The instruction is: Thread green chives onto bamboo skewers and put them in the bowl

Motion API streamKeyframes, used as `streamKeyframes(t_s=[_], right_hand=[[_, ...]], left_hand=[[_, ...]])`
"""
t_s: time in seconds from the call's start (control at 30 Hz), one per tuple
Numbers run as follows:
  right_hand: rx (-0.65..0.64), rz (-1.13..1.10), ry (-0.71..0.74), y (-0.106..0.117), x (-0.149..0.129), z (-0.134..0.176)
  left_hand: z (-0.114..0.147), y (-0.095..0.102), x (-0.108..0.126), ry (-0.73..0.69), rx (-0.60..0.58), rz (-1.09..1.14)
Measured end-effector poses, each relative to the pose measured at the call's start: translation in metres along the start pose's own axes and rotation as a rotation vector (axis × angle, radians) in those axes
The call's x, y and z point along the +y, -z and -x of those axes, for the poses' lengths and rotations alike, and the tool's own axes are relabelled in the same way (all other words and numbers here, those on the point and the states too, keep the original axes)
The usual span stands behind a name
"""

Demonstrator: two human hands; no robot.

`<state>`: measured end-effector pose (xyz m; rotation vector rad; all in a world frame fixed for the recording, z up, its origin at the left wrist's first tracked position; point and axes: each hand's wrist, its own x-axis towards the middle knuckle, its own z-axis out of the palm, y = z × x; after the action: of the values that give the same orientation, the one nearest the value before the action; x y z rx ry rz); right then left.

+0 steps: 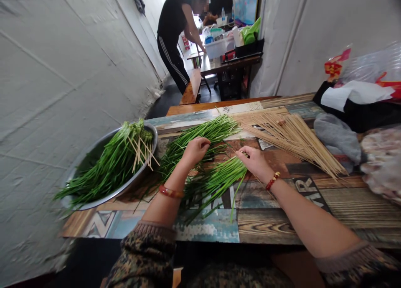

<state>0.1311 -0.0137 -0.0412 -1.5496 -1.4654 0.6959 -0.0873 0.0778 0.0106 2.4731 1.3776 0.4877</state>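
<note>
My left hand (196, 150) is closed in a pinch above the far pile of garlic chives (200, 131); whatever its fingertips hold is too small to make out. My right hand (256, 161) pinches a thin bamboo skewer (265, 187) that slants beneath the palm toward me. Below and left of that hand, a second bunch of garlic chives (219, 177) lies on the table, pale stem ends near the fingers. To the right, many loose bamboo skewers (300, 139) are fanned out on the tabletop.
A metal basin (154, 133) at the left holds chives threaded on skewers (142, 152). Plastic bags (336, 137) and a black bag (354, 112) crowd the right side of the patterned table (269, 229). Beyond, a person (175, 24) bends over another table with a white bin (219, 45).
</note>
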Motion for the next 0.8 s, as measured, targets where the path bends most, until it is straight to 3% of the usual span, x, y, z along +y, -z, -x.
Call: streamKeyframes(t_s=[0.1, 0.4, 0.57, 0.63, 0.8], right_hand=[[0.002, 0.003, 0.009, 0.0, 0.0, 0.0], [-0.016, 0.01, -0.011, 0.002, -0.004, 0.0], [-0.003, 0.005, -0.01, 0.002, -0.003, -0.001], [0.0, 0.006, -0.01, 0.002, -0.003, 0.0], [-0.005, 0.014, 0.011, 0.002, -0.004, 0.001]], left_hand=[[-0.004, 0.001, -0.003, 0.022, 0.076, 0.019], [-0.013, -0.015, 0.013, 0.011, -0.09, -0.061], [-0.016, -0.009, 0.012, 0.03, -0.072, 0.033], [-0.018, -0.003, 0.013, 0.067, -0.045, 0.205], [-0.014, 0.013, 0.021, 0.215, -0.062, 0.882]])
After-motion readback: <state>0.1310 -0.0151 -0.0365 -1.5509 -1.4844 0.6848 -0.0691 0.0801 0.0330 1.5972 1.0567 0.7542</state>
